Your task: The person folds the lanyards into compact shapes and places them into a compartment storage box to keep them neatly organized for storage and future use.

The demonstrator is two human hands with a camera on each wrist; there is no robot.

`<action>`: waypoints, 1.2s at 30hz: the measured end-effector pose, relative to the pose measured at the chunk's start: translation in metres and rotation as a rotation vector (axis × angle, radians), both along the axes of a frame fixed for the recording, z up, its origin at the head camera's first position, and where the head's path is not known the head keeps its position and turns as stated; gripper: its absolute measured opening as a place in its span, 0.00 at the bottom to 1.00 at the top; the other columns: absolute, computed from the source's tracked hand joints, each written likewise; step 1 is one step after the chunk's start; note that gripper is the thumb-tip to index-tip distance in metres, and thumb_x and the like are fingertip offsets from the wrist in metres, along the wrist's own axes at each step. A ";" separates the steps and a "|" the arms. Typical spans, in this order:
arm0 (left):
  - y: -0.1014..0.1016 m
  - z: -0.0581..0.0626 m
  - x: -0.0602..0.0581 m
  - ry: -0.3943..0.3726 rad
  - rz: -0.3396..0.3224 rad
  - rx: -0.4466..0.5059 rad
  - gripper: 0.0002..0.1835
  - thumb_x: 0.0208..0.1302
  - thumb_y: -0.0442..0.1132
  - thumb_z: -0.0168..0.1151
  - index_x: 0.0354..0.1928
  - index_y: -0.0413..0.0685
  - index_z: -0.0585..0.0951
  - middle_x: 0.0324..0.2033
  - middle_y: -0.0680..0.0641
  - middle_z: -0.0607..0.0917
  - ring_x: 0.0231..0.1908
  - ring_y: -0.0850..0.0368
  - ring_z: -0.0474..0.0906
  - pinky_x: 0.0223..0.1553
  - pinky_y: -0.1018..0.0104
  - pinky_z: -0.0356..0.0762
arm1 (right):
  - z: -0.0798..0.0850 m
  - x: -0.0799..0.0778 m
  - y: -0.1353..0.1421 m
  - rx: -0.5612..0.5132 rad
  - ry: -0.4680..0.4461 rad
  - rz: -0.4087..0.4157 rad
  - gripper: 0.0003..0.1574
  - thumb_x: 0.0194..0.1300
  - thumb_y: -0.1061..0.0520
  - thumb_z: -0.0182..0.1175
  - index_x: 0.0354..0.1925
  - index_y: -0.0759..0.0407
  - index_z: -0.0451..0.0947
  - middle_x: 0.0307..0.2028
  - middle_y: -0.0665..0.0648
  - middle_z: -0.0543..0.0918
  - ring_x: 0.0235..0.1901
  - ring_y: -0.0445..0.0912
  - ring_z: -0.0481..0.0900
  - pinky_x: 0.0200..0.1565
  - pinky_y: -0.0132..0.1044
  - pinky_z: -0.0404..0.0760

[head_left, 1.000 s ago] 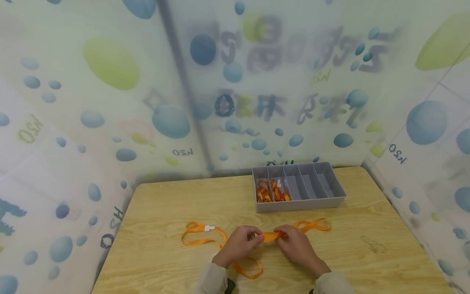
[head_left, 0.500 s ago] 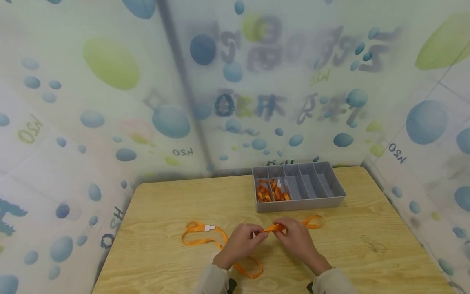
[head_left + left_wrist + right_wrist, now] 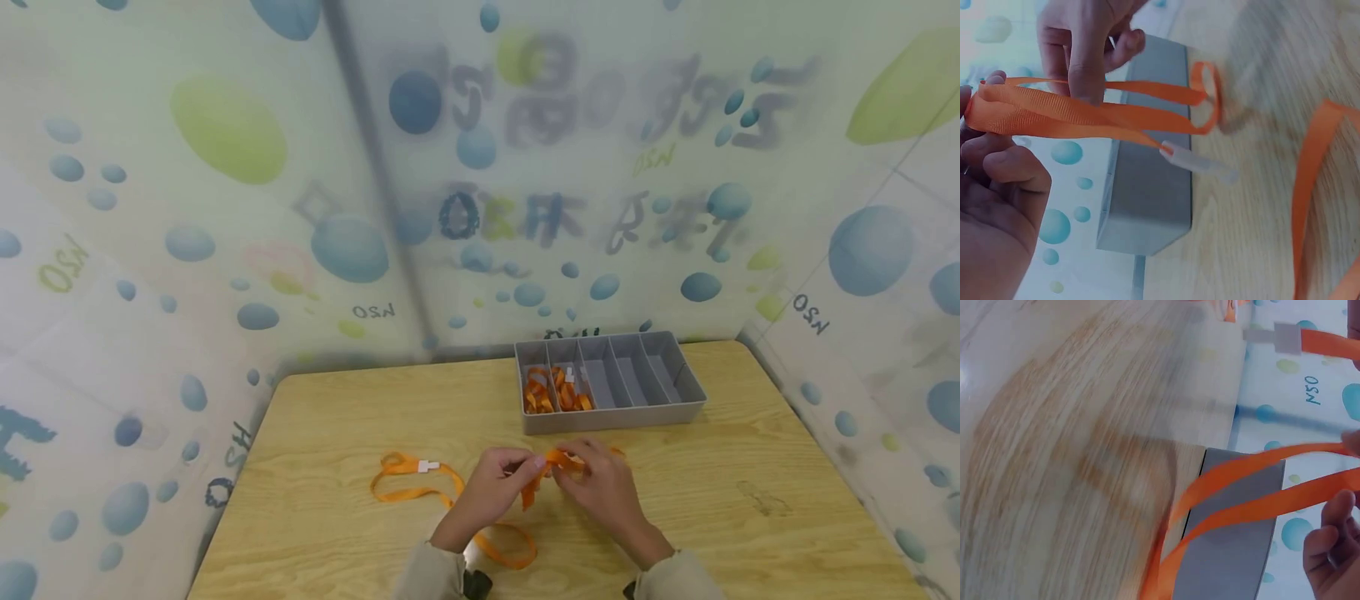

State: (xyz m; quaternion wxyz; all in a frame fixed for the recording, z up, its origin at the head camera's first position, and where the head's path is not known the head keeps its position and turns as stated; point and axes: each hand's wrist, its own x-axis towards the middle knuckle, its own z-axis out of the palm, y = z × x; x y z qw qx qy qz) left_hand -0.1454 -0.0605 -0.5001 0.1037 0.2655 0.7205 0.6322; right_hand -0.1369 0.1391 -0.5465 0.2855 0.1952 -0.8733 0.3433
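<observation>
An orange ribbon lanyard (image 3: 558,458) is folded between both hands above the table, in front of the tray. My left hand (image 3: 491,492) pinches its folded end between thumb and fingers, and a short length hangs beneath. My right hand (image 3: 603,492) grips the strands further along. In the left wrist view, the lanyard's doubled strands (image 3: 1079,115) run across, with a white plastic clip (image 3: 1194,162) dangling from them. On the table to the left lies another orange lanyard (image 3: 408,494) with a white clip (image 3: 427,466); my left forearm covers part of it.
A grey divided tray (image 3: 615,417) stands at the back right of the wooden table (image 3: 337,417). Orange lanyards (image 3: 538,393) lie in its two leftmost compartments. A wall sheet (image 3: 480,250) with blue and green dots hangs behind the table.
The held lanyard's right-hand tail has been drawn in toward my hands. More strands are now gathered between them, and a piece hangs below my left hand. The lanyard on the left stays put.
</observation>
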 end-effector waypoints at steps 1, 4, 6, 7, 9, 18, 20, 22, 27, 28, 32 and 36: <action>0.000 0.002 0.001 -0.001 -0.003 0.008 0.16 0.76 0.38 0.53 0.33 0.37 0.85 0.22 0.36 0.81 0.21 0.62 0.73 0.26 0.71 0.73 | 0.001 0.000 0.000 -0.014 0.005 0.014 0.19 0.44 0.56 0.80 0.37 0.56 0.85 0.33 0.48 0.81 0.19 0.29 0.61 0.20 0.22 0.64; 0.000 0.007 0.002 -0.007 -0.010 0.026 0.16 0.76 0.37 0.52 0.34 0.35 0.85 0.24 0.31 0.80 0.22 0.64 0.73 0.26 0.72 0.72 | 0.004 0.002 -0.002 -0.051 -0.021 0.070 0.20 0.50 0.50 0.78 0.39 0.56 0.85 0.33 0.46 0.78 0.21 0.31 0.63 0.21 0.22 0.66; -0.001 0.010 0.003 -0.013 -0.008 0.032 0.16 0.76 0.37 0.53 0.35 0.34 0.85 0.26 0.31 0.81 0.23 0.65 0.73 0.26 0.72 0.73 | 0.007 0.003 -0.003 -0.080 -0.059 0.126 0.20 0.54 0.47 0.77 0.41 0.55 0.85 0.33 0.44 0.78 0.23 0.32 0.65 0.23 0.24 0.68; -0.001 0.012 0.004 -0.018 -0.008 0.040 0.15 0.76 0.36 0.54 0.36 0.34 0.85 0.27 0.31 0.82 0.23 0.66 0.74 0.27 0.72 0.74 | 0.009 0.003 -0.003 -0.101 -0.085 0.161 0.19 0.55 0.47 0.76 0.42 0.53 0.85 0.31 0.43 0.76 0.23 0.33 0.65 0.23 0.25 0.68; -0.003 0.016 0.005 -0.026 -0.007 0.045 0.14 0.75 0.36 0.55 0.36 0.34 0.85 0.27 0.32 0.83 0.24 0.66 0.74 0.27 0.73 0.75 | 0.013 0.003 -0.004 -0.141 -0.143 0.232 0.16 0.57 0.50 0.75 0.44 0.50 0.85 0.27 0.41 0.74 0.23 0.33 0.65 0.23 0.26 0.68; -0.008 0.025 0.008 -0.030 -0.017 0.067 0.09 0.70 0.36 0.62 0.37 0.35 0.86 0.27 0.34 0.83 0.20 0.66 0.72 0.23 0.72 0.74 | 0.030 0.004 -0.006 -0.303 -0.345 0.487 0.13 0.61 0.63 0.70 0.45 0.53 0.85 0.19 0.44 0.70 0.17 0.29 0.58 0.17 0.24 0.61; -0.009 0.027 0.008 -0.018 -0.017 0.062 0.10 0.71 0.36 0.60 0.37 0.36 0.86 0.27 0.34 0.84 0.20 0.67 0.72 0.23 0.72 0.73 | 0.033 0.005 -0.006 -0.350 -0.427 0.539 0.09 0.62 0.63 0.69 0.42 0.56 0.85 0.19 0.44 0.73 0.17 0.29 0.60 0.17 0.25 0.64; -0.011 0.028 0.008 0.002 -0.012 0.053 0.11 0.72 0.36 0.59 0.37 0.37 0.87 0.25 0.36 0.82 0.18 0.67 0.68 0.21 0.73 0.70 | 0.035 0.005 -0.004 -0.389 -0.506 0.577 0.05 0.63 0.64 0.68 0.39 0.58 0.85 0.19 0.45 0.73 0.17 0.30 0.61 0.18 0.26 0.66; -0.014 0.032 0.005 0.060 0.045 0.020 0.13 0.74 0.35 0.56 0.35 0.39 0.87 0.18 0.48 0.75 0.17 0.68 0.62 0.19 0.74 0.63 | 0.037 0.005 0.001 -0.422 -0.633 0.603 0.06 0.64 0.63 0.67 0.30 0.60 0.80 0.14 0.51 0.61 0.17 0.32 0.56 0.18 0.29 0.59; -0.015 0.033 0.005 0.067 0.059 0.015 0.13 0.74 0.35 0.56 0.35 0.38 0.87 0.18 0.50 0.74 0.17 0.68 0.61 0.19 0.74 0.63 | 0.038 0.005 0.002 -0.422 -0.645 0.597 0.07 0.63 0.62 0.68 0.29 0.60 0.79 0.14 0.53 0.58 0.17 0.32 0.55 0.18 0.29 0.57; -0.020 0.036 0.004 0.068 0.111 -0.008 0.14 0.74 0.36 0.56 0.32 0.38 0.86 0.18 0.54 0.72 0.17 0.68 0.62 0.20 0.74 0.64 | 0.045 0.006 0.005 -0.426 -0.663 0.579 0.09 0.64 0.61 0.68 0.28 0.60 0.78 0.15 0.53 0.60 0.18 0.33 0.58 0.18 0.29 0.59; -0.027 0.036 0.002 0.087 0.146 -0.018 0.13 0.73 0.35 0.57 0.31 0.38 0.86 0.18 0.55 0.72 0.19 0.67 0.64 0.22 0.73 0.66 | 0.055 0.009 0.008 -0.421 -0.678 0.576 0.06 0.65 0.61 0.67 0.30 0.58 0.80 0.18 0.48 0.65 0.20 0.33 0.62 0.20 0.30 0.63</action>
